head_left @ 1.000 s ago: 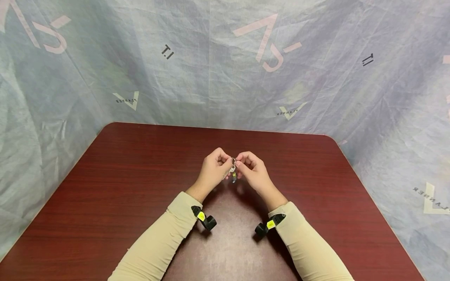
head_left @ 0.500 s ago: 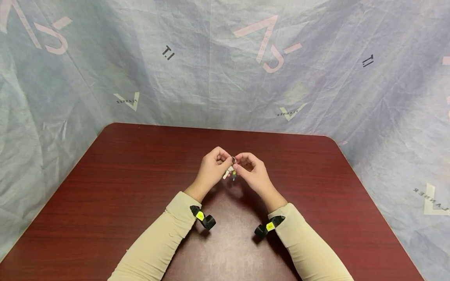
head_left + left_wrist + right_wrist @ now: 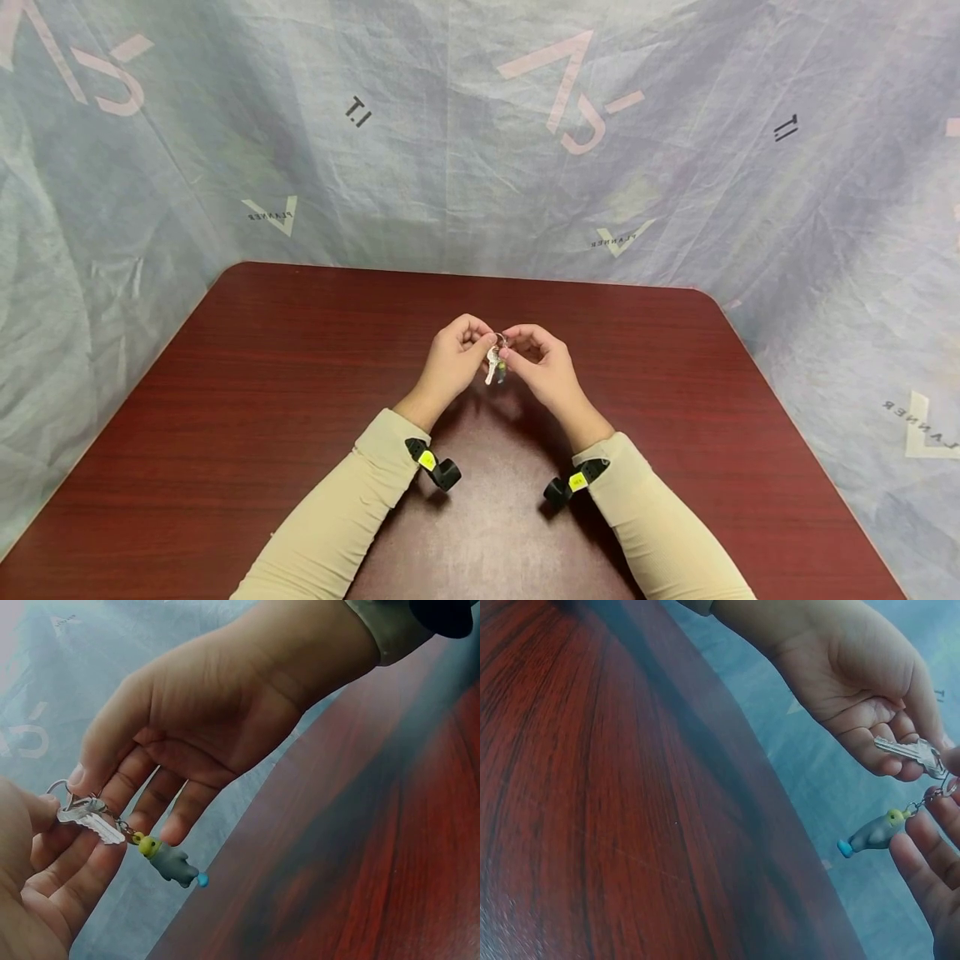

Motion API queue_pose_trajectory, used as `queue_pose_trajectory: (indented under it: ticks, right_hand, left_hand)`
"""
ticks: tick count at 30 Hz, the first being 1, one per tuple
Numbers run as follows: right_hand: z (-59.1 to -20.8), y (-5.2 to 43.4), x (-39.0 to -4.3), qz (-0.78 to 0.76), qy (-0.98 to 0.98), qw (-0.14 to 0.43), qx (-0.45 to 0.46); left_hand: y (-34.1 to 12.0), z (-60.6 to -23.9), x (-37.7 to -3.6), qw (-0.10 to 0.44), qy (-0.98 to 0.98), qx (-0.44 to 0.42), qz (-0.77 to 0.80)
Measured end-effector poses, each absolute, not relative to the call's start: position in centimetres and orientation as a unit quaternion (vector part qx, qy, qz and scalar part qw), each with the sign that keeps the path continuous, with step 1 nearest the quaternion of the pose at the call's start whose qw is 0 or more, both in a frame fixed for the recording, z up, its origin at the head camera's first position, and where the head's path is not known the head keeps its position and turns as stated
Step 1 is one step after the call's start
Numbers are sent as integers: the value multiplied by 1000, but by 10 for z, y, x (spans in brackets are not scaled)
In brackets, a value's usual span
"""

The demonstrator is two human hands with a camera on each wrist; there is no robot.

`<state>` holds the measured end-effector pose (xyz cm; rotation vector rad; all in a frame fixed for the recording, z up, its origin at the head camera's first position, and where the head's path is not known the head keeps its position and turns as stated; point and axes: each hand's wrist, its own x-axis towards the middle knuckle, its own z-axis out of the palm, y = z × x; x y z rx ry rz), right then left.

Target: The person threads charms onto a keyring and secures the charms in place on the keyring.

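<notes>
Above the middle of the dark red table (image 3: 247,375), both hands meet at a small metal key ring (image 3: 498,339). My left hand (image 3: 480,340) pinches the ring by its silver key (image 3: 94,821), and my right hand (image 3: 512,346) pinches the ring's other side between thumb and forefinger (image 3: 82,774). The key (image 3: 491,367) hangs down between the hands. A small grey figure charm (image 3: 171,861) with a yellow head and a blue tip dangles from the ring on a short chain. In the right wrist view the key (image 3: 907,752) lies against my left fingers and the charm (image 3: 870,834) hangs free.
A wrinkled pale blue printed sheet (image 3: 450,150) hangs behind and beside the table. Black wrist cameras (image 3: 435,468) sit on both beige sleeves. The table's rounded far corners (image 3: 705,293) are near the sheet.
The key has swung from slanting out to the left to hanging nearly straight down. Both hands stay in place on the ring.
</notes>
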<state>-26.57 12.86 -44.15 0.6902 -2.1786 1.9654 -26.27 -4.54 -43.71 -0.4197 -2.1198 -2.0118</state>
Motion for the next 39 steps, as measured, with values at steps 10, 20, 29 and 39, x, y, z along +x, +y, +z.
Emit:
queue_pose_trajectory:
  ticks: [10,20,29,39]
  right_hand:
    - [-443,129,-266,649,-718,64,243]
    - [-440,128,-265,636,-737,57,222]
    - [-411,123,-246,618,-757,65,202]
    - [-428,125,-257,640,-734,58,218]
  left_hand:
    - [-44,-436,-261,98,-706,-141,-688]
    - [-44,-436,-260,117,-712,-146,-677]
    - [-42,-434,-256,123,-719,-152,-666]
    - [-42,-437,-258,114,-720,-159,-666]
